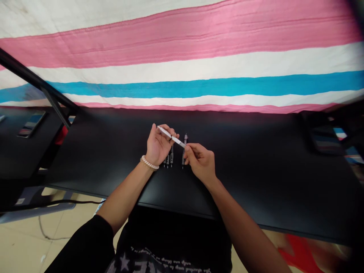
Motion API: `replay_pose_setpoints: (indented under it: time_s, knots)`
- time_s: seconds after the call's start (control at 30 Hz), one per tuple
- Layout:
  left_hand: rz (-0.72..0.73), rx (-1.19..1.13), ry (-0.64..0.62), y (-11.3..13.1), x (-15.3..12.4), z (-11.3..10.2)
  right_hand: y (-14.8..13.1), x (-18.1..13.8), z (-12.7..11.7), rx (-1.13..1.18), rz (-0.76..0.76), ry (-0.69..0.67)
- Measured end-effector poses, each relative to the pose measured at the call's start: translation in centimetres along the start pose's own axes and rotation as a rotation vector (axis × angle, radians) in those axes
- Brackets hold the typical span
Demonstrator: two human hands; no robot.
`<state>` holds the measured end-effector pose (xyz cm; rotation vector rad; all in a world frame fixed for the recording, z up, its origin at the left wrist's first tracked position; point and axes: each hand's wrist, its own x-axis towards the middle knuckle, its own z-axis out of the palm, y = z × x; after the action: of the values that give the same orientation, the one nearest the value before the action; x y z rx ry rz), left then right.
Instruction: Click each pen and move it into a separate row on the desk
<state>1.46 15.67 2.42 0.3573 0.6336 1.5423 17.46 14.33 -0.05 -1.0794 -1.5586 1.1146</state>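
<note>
My left hand (159, 146) and my right hand (200, 163) both hold a slim white pen (172, 136) above the black tabletop (250, 170). The left fingers grip its upper end, and the right fingertips pinch its lower end. Several dark pens (169, 159) lie close together under my left hand, partly hidden by it. Another dark pen (184, 151) lies beside them, just left of my right fingers, with its middle hidden behind the white pen and those fingers. A white beaded bracelet (149, 163) circles my left wrist.
A pink, white and blue striped cloth (182, 76) hangs behind the table. A black metal bar (36, 79) crosses the upper left. A black cable (57, 203) runs below the table's near left edge, above a tiled floor. Something red (298, 254) lies at lower right.
</note>
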Motion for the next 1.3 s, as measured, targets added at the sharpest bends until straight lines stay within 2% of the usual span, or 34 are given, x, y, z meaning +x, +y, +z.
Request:
replay_pose_setpoints:
  time_s: [0.07, 0.23, 0.37, 0.47, 0.53, 0.63, 0.73, 0.8, 0.93, 1.1, 1.17, 1.23, 1.3]
  knots:
    - [-0.033, -0.061, -0.027, 0.4, -0.2, 0.5, 0.0, -0.2, 0.2, -0.040, -0.032, -0.018]
    - [-0.067, -0.166, 0.015, 1.0, -0.7, 1.1, 0.3, -0.8, 0.6, -0.096, -0.120, -0.091]
    - [-0.067, -0.223, -0.018, 1.0, -0.8, 1.1, 0.2, -0.8, 0.7, -0.132, -0.155, -0.079]
    - [-0.070, -0.184, -0.013, 1.0, -0.8, 1.2, 0.1, -0.7, 0.5, -0.164, -0.166, -0.049]
    - [-0.099, -0.114, -0.017, 1.0, -0.7, 1.2, 0.2, -0.5, 0.2, -0.183, -0.158, 0.015]
    - [-0.113, 0.001, -0.056, 0.9, -0.5, 0.8, 0.4, 0.0, -0.7, -0.275, -0.140, 0.194]
    - [-0.048, 0.089, -0.098, 0.6, -0.2, 0.2, 0.8, 0.7, -2.2, -0.526, -0.104, 0.363]
    - [-0.009, 0.158, -0.111, 0.4, -0.2, -0.2, 1.1, 1.1, -3.3, -0.722, -0.047, 0.382]
    - [0.034, 0.270, -0.081, 0.4, -0.3, -0.5, 1.8, 1.6, -4.7, -0.920, -0.018, 0.314]
    - [0.056, 0.293, -0.052, 0.3, -0.3, -0.4, 1.4, 1.2, -4.1, -0.857, -0.114, 0.253]
    - [0.071, 0.299, -0.059, 0.2, -0.3, -0.4, 0.9, 0.8, -3.2, -0.749, -0.205, 0.069]
    - [0.087, 0.305, -0.082, 0.1, -0.3, -0.4, 0.5, 0.3, -2.4, -0.687, -0.302, -0.183]
    - [0.104, 0.313, -0.111, -0.1, -0.4, -0.5, 0.4, -0.1, -1.9, -0.688, -0.353, -0.340]
